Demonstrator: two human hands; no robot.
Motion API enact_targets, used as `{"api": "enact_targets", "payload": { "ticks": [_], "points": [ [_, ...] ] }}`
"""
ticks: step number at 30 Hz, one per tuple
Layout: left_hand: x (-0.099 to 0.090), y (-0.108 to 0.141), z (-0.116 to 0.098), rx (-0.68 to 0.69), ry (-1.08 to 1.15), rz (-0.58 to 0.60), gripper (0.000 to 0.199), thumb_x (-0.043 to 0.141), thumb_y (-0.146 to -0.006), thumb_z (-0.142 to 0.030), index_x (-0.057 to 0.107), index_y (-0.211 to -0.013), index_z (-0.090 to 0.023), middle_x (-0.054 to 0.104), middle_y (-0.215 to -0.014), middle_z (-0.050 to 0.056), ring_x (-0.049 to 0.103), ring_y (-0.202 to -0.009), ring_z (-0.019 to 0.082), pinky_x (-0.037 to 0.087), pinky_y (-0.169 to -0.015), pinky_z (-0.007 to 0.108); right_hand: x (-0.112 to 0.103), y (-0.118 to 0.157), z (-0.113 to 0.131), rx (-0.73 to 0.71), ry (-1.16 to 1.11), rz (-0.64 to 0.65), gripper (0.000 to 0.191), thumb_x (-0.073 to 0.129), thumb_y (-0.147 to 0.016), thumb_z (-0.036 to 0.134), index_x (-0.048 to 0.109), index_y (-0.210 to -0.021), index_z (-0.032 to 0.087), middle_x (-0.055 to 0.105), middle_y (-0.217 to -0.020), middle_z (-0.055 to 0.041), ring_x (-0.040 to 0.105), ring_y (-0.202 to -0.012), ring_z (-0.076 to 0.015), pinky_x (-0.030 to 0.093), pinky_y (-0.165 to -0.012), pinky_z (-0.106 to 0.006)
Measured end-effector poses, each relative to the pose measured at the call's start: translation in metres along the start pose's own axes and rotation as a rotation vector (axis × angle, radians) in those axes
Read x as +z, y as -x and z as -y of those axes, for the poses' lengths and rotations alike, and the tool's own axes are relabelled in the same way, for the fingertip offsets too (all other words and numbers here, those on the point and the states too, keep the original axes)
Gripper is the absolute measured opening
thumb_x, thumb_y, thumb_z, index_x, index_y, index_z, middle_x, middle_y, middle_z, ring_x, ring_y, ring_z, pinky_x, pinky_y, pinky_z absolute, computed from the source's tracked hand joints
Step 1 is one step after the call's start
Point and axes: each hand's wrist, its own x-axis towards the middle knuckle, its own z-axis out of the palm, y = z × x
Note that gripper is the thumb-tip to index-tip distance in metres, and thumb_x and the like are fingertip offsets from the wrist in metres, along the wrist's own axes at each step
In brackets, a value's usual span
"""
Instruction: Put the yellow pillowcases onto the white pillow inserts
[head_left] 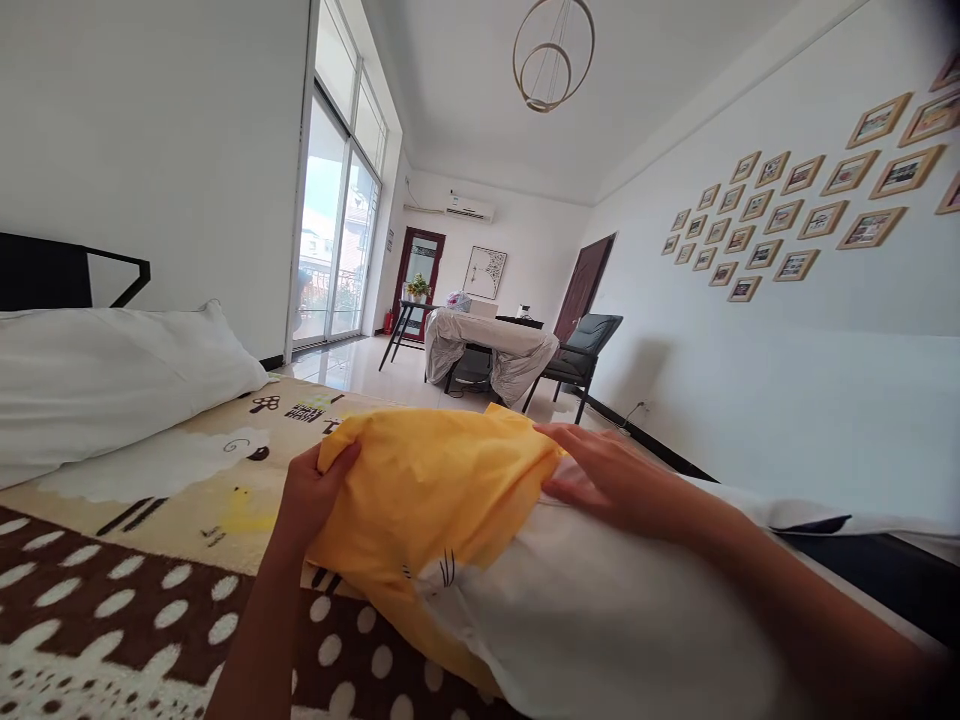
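Observation:
A yellow pillowcase (427, 470) is drawn partway over a white pillow (615, 610), which sticks out of it at the lower right. Thin black lines are printed on the case near the pillow. My left hand (319, 490) is closed on the case's left end, its thumb pressed into the fabric. At the other side, my right hand (600, 470) grips the case's edge where it meets the pillow, thumb below and fingers above. Some of the right fingertips are hidden by the cloth.
Underneath lies a patterned blanket (172, 520) with brown dotted trim. Another white pillow (120, 380) rests at the left, by a black chair (60, 272). Farther off stand a covered table (487, 335) and a dark armchair (585, 350). Framed pictures (784, 217) hang on the right wall.

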Motion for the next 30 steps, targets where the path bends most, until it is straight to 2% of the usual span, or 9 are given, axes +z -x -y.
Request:
{"api": "enact_targets", "payload": {
  "ticks": [6, 8, 11, 12, 15, 18, 23, 26, 30],
  "points": [
    [-0.016, -0.008, 0.001, 0.05, -0.101, 0.166, 0.045, 0.061, -0.069, -0.058, 0.063, -0.086, -0.017, 0.064, -0.076, 0.004, 0.059, -0.071, 0.023, 0.048, -0.065, 0.032, 0.007, 0.026, -0.009, -0.038, -0.069, 0.118, 0.071, 0.051, -0.085, 0.056, 0.03, -0.146, 0.025, 0.047, -0.14, -0.0126, 0.047, -0.125, -0.0311, 0.041, -0.099, -0.047],
    [-0.016, -0.005, -0.008, 0.178, -0.279, -0.03, 0.046, 0.06, -0.07, -0.052, 0.062, -0.101, -0.018, 0.065, -0.097, 0.009, 0.059, -0.093, 0.031, 0.045, -0.085, 0.043, 0.01, 0.029, -0.004, -0.036, -0.072, 0.121, 0.073, 0.054, -0.083, 0.056, 0.032, -0.145, 0.024, 0.05, -0.137, -0.0142, 0.05, -0.122, -0.0317, 0.043, -0.097, -0.047],
    [0.0, 0.022, -0.035, 0.538, -0.444, -0.334, 0.046, 0.057, -0.075, -0.04, 0.056, -0.117, -0.02, 0.058, -0.119, 0.012, 0.049, -0.118, 0.033, 0.029, -0.104, 0.05, 0.014, 0.024, 0.006, -0.021, -0.09, 0.127, 0.072, 0.057, -0.082, 0.053, 0.036, -0.143, 0.022, 0.055, -0.129, -0.0156, 0.054, -0.116, -0.0309, 0.045, -0.094, -0.045],
    [0.01, 0.036, -0.045, 0.67, -0.443, -0.297, 0.045, 0.055, -0.078, -0.037, 0.053, -0.12, -0.021, 0.057, -0.121, 0.012, 0.048, -0.12, 0.031, 0.028, -0.105, 0.047, 0.015, 0.022, 0.009, -0.028, -0.095, 0.122, 0.071, 0.058, -0.082, 0.052, 0.037, -0.143, 0.021, 0.056, -0.127, -0.0155, 0.055, -0.114, -0.0304, 0.045, -0.093, -0.044],
    [0.046, 0.081, -0.065, 0.93, -0.496, 0.134, 0.064, 0.06, -0.076, -0.039, 0.041, -0.134, -0.021, 0.052, -0.133, 0.014, 0.043, -0.126, 0.031, 0.031, -0.103, 0.043, 0.016, 0.018, 0.016, -0.053, -0.068, 0.078, 0.069, 0.06, -0.082, 0.048, 0.038, -0.142, 0.021, 0.058, -0.124, -0.0147, 0.057, -0.11, -0.0294, 0.047, -0.09, -0.043],
    [0.079, 0.103, -0.062, 0.939, -0.598, 0.335, 0.069, 0.058, -0.072, -0.026, 0.037, -0.137, -0.017, 0.046, -0.14, 0.016, 0.04, -0.129, 0.034, 0.031, -0.101, 0.046, 0.017, 0.029, 0.022, -0.089, 0.045, -0.069, 0.065, 0.058, -0.084, 0.044, 0.037, -0.141, 0.019, 0.059, -0.123, -0.0143, 0.059, -0.106, -0.0289, 0.048, -0.086, -0.043],
    [0.095, 0.089, -0.038, 0.81, -0.606, 0.154, 0.041, 0.045, -0.075, -0.006, 0.055, -0.113, -0.017, 0.065, -0.112, 0.012, 0.059, -0.1, 0.027, 0.042, -0.084, 0.041, 0.028, 0.069, 0.037, -0.194, 0.315, -0.363, 0.046, 0.047, -0.089, 0.037, 0.048, -0.132, 0.022, 0.057, -0.126, -0.0152, 0.057, -0.105, -0.0318, 0.043, -0.086, -0.048],
    [0.093, 0.083, -0.034, 0.819, -0.526, 0.084, 0.031, 0.044, -0.078, -0.005, 0.057, -0.103, -0.018, 0.067, -0.098, 0.008, 0.059, -0.089, 0.024, 0.043, -0.077, 0.037, 0.041, 0.082, 0.044, -0.152, 0.419, -0.333, 0.055, 0.051, -0.085, 0.046, 0.046, -0.135, 0.023, 0.056, -0.126, -0.0171, 0.054, -0.109, -0.0378, 0.04, -0.085, -0.053],
    [0.095, 0.09, -0.037, 0.91, -0.457, -0.006, 0.023, 0.045, -0.081, -0.007, 0.058, -0.098, -0.017, 0.066, -0.091, 0.007, 0.057, -0.086, 0.023, 0.043, -0.075, 0.036, 0.053, 0.074, 0.047, -0.179, 0.325, -0.127, 0.064, 0.056, -0.082, 0.049, 0.043, -0.139, 0.023, 0.057, -0.127, -0.0159, 0.054, -0.109, -0.0348, 0.04, -0.088, -0.05]
  ]
}}
